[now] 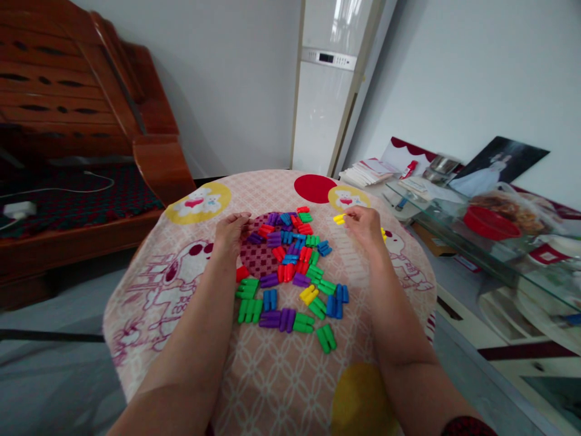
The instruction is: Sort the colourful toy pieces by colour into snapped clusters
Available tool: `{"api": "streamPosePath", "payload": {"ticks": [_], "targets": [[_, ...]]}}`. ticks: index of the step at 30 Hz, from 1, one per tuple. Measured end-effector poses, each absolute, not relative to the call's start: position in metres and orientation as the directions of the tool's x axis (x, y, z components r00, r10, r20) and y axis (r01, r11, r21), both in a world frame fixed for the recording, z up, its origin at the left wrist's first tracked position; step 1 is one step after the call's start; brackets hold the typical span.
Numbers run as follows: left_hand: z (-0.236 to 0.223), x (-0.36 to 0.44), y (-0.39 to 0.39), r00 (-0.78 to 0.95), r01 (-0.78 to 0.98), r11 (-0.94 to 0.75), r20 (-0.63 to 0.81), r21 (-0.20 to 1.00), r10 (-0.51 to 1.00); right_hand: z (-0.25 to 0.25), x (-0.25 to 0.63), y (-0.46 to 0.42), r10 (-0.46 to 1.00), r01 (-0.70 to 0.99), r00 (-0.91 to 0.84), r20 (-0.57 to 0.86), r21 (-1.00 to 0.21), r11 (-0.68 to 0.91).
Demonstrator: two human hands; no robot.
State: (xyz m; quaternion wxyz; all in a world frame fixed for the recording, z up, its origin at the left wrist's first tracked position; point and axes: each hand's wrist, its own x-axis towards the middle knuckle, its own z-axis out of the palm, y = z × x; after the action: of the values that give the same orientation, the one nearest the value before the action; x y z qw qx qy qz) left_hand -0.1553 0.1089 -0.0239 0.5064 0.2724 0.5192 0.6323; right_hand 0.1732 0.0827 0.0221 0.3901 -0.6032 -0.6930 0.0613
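Observation:
Many small plastic pieces, each like short rounded tubes joined side by side, lie in a loose heap on the round table's patterned cloth (281,381). My left hand (233,233) is at the heap's left edge, close to a purple piece (255,238). Its fingers are curled together, and what they hold, if anything, cannot be made out. Off to the right, away from the heap, my right hand (364,225) has its fingertips pinched on a yellow plastic piece (339,218). More yellow shows just beyond that hand, partly hidden. A green piece (325,338) lies nearest to me.
A wooden bench (163,169) stands to the left. On the right, a glass-topped cabinet (454,224) carries papers (368,172), a red bowl (490,223) and a photo (499,166). A tall white appliance (322,109) stands behind the table.

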Motion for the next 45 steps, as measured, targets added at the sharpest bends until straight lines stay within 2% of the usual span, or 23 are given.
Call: {"api": "streamPosePath", "payload": {"ticks": [3, 6, 10, 13, 19, 24, 28, 33, 36, 39, 41, 43, 45], "targets": [[-0.025, -0.156, 0.109, -0.334, -0.358, 0.057, -0.186, 0.932, 0.924, 0.024, 0.205, 0.088, 0.865, 0.864, 0.09, 0.493, -0.471, 0.178], [-0.025, -0.156, 0.109, -0.337, -0.37, 0.057, -0.191, 0.927, 0.922, 0.028, 0.226, 0.097, 0.885, 0.945, 0.041, 0.464, -0.307, 0.117], [-0.025, -0.158, 0.109, -0.345, -0.38, 0.053, -0.195, 0.923, 0.918, 0.033, 0.241, 0.114, 0.95, 0.994, -0.052, 0.307, -0.079, 0.08], [-0.026, -0.16, 0.11, -0.348, -0.381, 0.048, -0.191, 0.923, 0.918, 0.036, 0.247, 0.124, 0.972, 0.992, -0.123, 0.199, 0.048, 0.115], [-0.029, -0.163, 0.11, -0.332, -0.376, 0.042, -0.177, 0.926, 0.927, 0.037, 0.252, 0.134, 0.981, 0.968, -0.188, 0.046, 0.178, 0.177], [-0.028, -0.162, 0.111, -0.335, -0.362, 0.054, -0.184, 0.931, 0.924, 0.031, 0.254, 0.137, 0.975, 0.962, -0.223, 0.01, 0.165, 0.218], [-0.027, -0.161, 0.111, -0.346, -0.364, 0.066, -0.2, 0.929, 0.917, 0.028, 0.254, 0.137, 0.981, 0.971, -0.191, -0.018, 0.143, 0.191], [-0.026, -0.161, 0.11, -0.346, -0.377, 0.057, -0.198, 0.925, 0.917, 0.032, 0.244, 0.125, 0.982, 0.987, -0.155, 0.11, 0.053, 0.149], [-0.026, -0.161, 0.11, -0.345, -0.375, 0.059, -0.198, 0.925, 0.917, 0.033, 0.224, 0.099, 0.954, 0.961, -0.24, 0.177, -0.093, 0.259], [-0.027, -0.162, 0.111, -0.343, -0.371, 0.059, -0.196, 0.927, 0.919, 0.026, 0.193, 0.059, 0.898, 0.846, -0.396, 0.192, -0.302, 0.439], [-0.028, -0.162, 0.112, -0.342, -0.37, 0.056, -0.192, 0.927, 0.92, 0.017, 0.168, 0.03, 0.852, 0.758, -0.496, 0.167, -0.396, 0.519], [-0.03, -0.163, 0.112, -0.34, -0.367, 0.053, -0.187, 0.929, 0.922, 0.006, 0.143, 0.004, 0.784, 0.699, -0.612, 0.105, -0.391, 0.598], [-0.031, -0.163, 0.112, -0.335, -0.369, 0.049, -0.182, 0.928, 0.924, -0.003, 0.12, -0.017, 0.768, 0.731, -0.64, 0.029, -0.285, 0.62]]}}
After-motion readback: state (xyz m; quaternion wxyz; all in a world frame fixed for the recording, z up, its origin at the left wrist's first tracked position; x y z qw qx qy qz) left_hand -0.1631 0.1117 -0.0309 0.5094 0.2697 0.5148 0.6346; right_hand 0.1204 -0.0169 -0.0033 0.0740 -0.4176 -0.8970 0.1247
